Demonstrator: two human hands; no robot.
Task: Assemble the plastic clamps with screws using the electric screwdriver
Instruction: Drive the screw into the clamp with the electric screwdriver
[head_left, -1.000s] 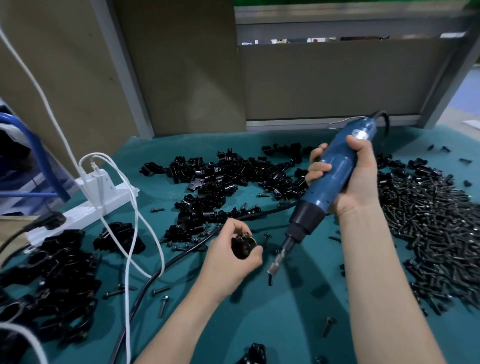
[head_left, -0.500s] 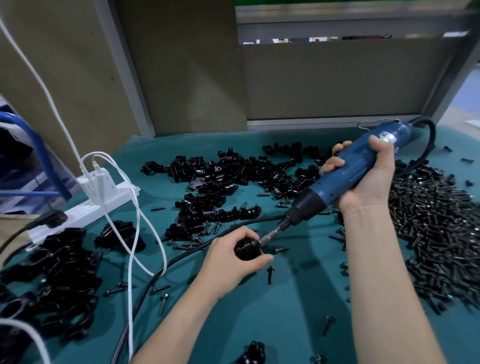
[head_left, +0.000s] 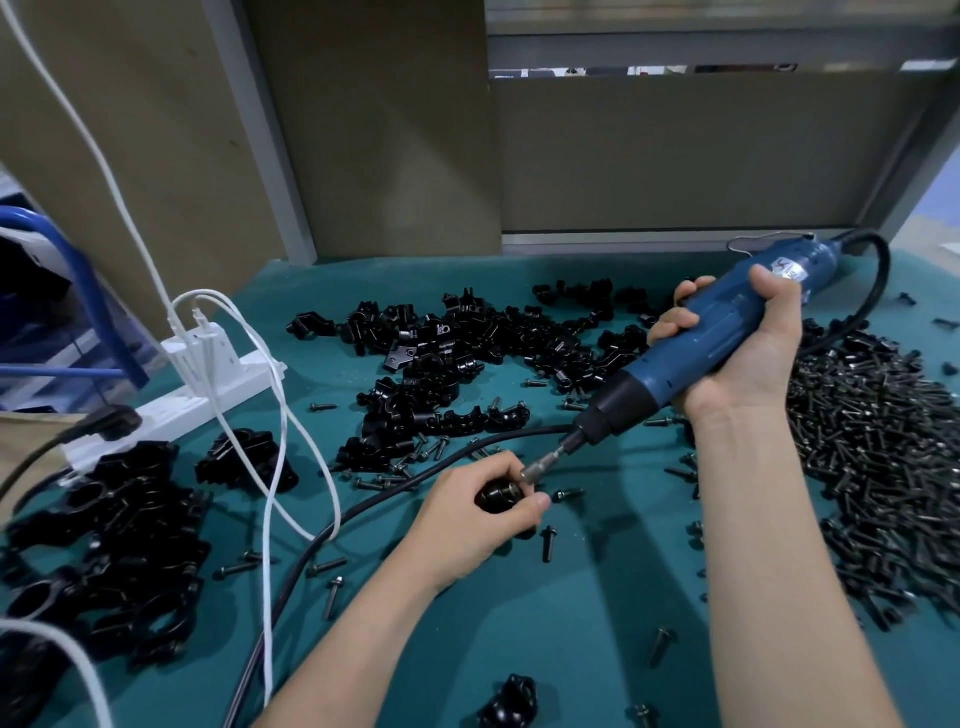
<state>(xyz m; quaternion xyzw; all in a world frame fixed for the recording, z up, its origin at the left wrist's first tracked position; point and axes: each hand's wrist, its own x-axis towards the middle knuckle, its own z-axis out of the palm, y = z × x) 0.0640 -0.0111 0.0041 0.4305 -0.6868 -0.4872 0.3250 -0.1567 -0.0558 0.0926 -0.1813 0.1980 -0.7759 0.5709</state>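
Because finished work is best kept out of the way, the heap of joined clamps (head_left: 104, 545) lies at the near left, just below the white power strip (head_left: 208, 384), whose white cables (head_left: 270, 493) droop across the green mat (head_left: 571, 649). A black cord (head_left: 363, 512) runs from the near edge up and to the right, passing behind our left hand (head_left: 467, 519).

Farther back, the pile of loose clamp halves (head_left: 467, 353) spreads within easy reach of that hand. We hold the left hand low near the middle of the mat, fingers and thumb curled round one small black clamp (head_left: 501, 496). We turn it up and to the right so that its screw side faces the tool. Keeping it low, we judge, steadies the part against the twist of driving.

The bit (head_left: 543, 464) meets the clamp right at our fingertips. The screw itself is hidden there, so we cannot tell how deep it sits. One stray screw (head_left: 548, 543) lies just beside the hand.

Our right hand (head_left: 737, 358) wraps tight round the blue electric screwdriver (head_left: 701, 348), which tilts down and to the left to line up with the screw's axis. At the far right lies the big screw pile (head_left: 883, 467), close under the tool hand, handy for the next pick.
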